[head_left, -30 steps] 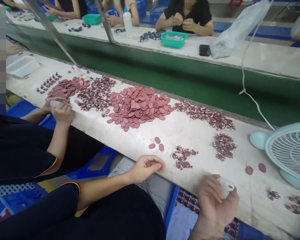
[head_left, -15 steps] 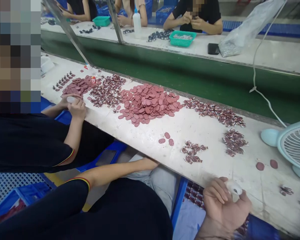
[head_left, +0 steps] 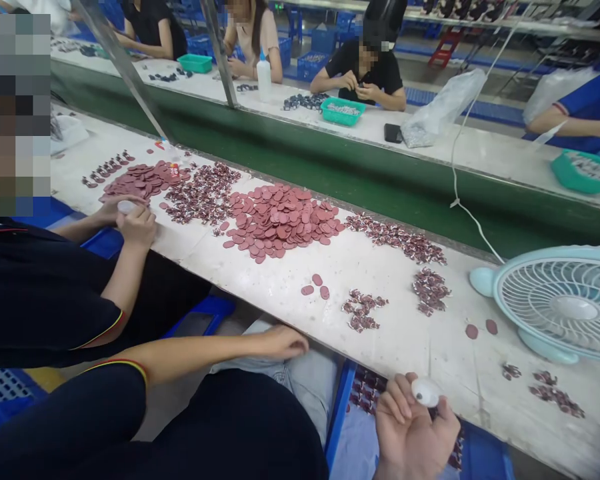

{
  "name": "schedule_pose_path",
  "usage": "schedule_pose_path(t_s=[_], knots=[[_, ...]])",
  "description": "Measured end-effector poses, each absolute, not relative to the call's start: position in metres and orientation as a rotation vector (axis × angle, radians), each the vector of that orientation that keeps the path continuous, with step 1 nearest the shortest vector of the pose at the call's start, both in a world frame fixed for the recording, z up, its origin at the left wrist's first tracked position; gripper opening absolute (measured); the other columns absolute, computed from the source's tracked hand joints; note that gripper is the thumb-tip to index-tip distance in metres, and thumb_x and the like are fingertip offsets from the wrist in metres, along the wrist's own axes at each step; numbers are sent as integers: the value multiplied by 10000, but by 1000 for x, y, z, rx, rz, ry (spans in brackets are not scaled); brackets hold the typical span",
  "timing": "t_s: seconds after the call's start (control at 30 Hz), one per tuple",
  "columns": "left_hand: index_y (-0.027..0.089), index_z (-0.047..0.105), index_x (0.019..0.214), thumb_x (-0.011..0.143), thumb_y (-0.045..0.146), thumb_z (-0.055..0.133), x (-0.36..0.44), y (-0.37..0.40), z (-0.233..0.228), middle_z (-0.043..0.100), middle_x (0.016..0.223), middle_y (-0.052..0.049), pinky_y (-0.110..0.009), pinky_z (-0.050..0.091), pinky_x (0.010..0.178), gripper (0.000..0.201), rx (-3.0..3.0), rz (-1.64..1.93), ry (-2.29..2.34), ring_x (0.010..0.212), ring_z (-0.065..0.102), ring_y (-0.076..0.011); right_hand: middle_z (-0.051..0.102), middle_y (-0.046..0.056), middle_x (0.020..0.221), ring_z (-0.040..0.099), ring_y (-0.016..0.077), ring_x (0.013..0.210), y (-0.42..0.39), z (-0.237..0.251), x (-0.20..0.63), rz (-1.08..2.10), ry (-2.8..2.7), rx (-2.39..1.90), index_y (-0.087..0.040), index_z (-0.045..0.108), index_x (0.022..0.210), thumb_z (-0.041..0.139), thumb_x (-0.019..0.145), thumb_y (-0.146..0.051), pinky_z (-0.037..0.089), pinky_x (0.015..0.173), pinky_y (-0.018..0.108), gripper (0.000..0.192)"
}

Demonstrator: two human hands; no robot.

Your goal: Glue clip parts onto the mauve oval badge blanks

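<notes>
A worker's right hand (head_left: 414, 427) hangs just off the near edge of a long white workbench (head_left: 405, 347), palm up, thumb and curled fingers pinching a small white oval piece with a dark spot (head_left: 425, 392). It is held over the lap rather than on the bench, probably so it can be turned and checked close to the eye. The left hand (head_left: 283, 343) rests on the knee just below the same edge, fingers loosely curled and holding nothing that can be seen.

Stock is laid out within reach. Three loose pink oval discs (head_left: 315, 287) lie near the front edge, with a small cluster of dark red-and-silver parts (head_left: 363, 310) just beside them and a second cluster (head_left: 430, 290) further right. The big heap of pink discs (head_left: 280, 220) sits mid-bench, and a strip of the dark parts (head_left: 395, 235) runs along the far edge, apparently as bulk supply. A pale blue desk fan (head_left: 560, 303) stands at the right end, two more discs (head_left: 480, 329) near its base.

A blue bin (head_left: 480, 460) under the bench edge holds more dark parts, placed where finished pieces could drop straight in.

To the left a neighbouring worker's hands (head_left: 130, 217) are pressed together over a white piece at the bench edge. Beyond the green conveyor belt (head_left: 330, 173), other people work at a second bench with teal trays (head_left: 343, 110).
</notes>
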State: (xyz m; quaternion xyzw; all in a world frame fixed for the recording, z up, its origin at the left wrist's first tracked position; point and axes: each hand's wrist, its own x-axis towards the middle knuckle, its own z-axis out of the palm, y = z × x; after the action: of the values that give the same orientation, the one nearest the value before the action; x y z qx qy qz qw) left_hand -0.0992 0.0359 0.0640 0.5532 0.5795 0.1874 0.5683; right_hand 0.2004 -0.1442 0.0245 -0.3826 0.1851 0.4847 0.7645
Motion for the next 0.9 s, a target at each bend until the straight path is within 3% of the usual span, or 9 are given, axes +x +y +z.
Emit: schedule_pose_path(t_s=[0.1, 0.17, 0.23, 0.3, 0.47, 0.6, 0.8, 0.9], knots=[[177, 786, 1070, 910, 530, 796, -53, -19, 22, 763, 1077, -57, -314, 640, 753, 388, 1211, 208, 1069, 919, 740, -222, 359, -97, 699, 279, 40, 487, -141, 27, 188, 1069, 395, -919, -178, 664, 901, 671, 759, -471, 281, 350, 167, 326], [173, 829, 979, 821, 581, 856, -40, -32, 9, 765, 864, -52, -295, 604, 622, 438, 1047, 177, 897, 726, 701, -182, 314, -102, 668, 208, 49, 480, -134, 30, 181, 1105, 361, -989, -209, 676, 857, 675, 725, -573, 196, 343, 197, 387], [176, 851, 1015, 744, 604, 899, -33, -29, 6, 772, 846, -68, -258, 557, 553, 509, 839, 247, 771, 676, 677, -158, 294, -101, 643, 165, 58, 475, -123, 36, 175, 1146, 320, -1065, -236, 688, 838, 675, 686, -647, 127, 352, 225, 438], [166, 843, 1077, 701, 554, 945, -26, -18, 11, 789, 896, -93, -242, 553, 570, 551, 699, 346, 719, 703, 706, -156, 301, -95, 620, 146, 61, 468, -111, 44, 170, 1173, 307, -1131, -255, 694, 829, 675, 645, -684, 82, 363, 240, 467], [161, 821, 951, 654, 527, 982, -5, 6, 20, 812, 901, -113, -253, 584, 617, 498, 651, 357, 691, 788, 791, -215, 348, -84, 580, 179, 74, 423, -88, 55, 162, 1234, 176, -1139, -275, 713, 860, 623, 711, -703, 56, 349, 256, 463], [165, 851, 1006, 707, 555, 946, -1, 11, 20, 828, 925, -109, -266, 591, 681, 501, 770, 339, 680, 738, 756, -173, 390, -79, 536, 244, 87, 356, -77, 55, 153, 1144, 5, -1104, -277, 739, 893, 606, 752, -676, 62, 299, 267, 443], [184, 870, 927, 511, 569, 1030, 5, 12, 14, 783, 779, -58, -305, 616, 719, 589, 660, 352, 629, 689, 723, -176, 501, -56, 577, 376, 106, 387, -58, 54, 141, 1025, 59, -1217, -284, 736, 854, 656, 691, -647, 193, 324, 260, 406], [233, 893, 940, 486, 556, 1043, 9, 7, 11, 814, 900, -77, -318, 637, 796, 577, 619, 419, 589, 785, 770, -204, 491, -61, 620, 370, 95, 432, -52, 57, 138, 970, 123, -1240, -284, 723, 854, 599, 754, -657, 245, 352, 255, 406]])
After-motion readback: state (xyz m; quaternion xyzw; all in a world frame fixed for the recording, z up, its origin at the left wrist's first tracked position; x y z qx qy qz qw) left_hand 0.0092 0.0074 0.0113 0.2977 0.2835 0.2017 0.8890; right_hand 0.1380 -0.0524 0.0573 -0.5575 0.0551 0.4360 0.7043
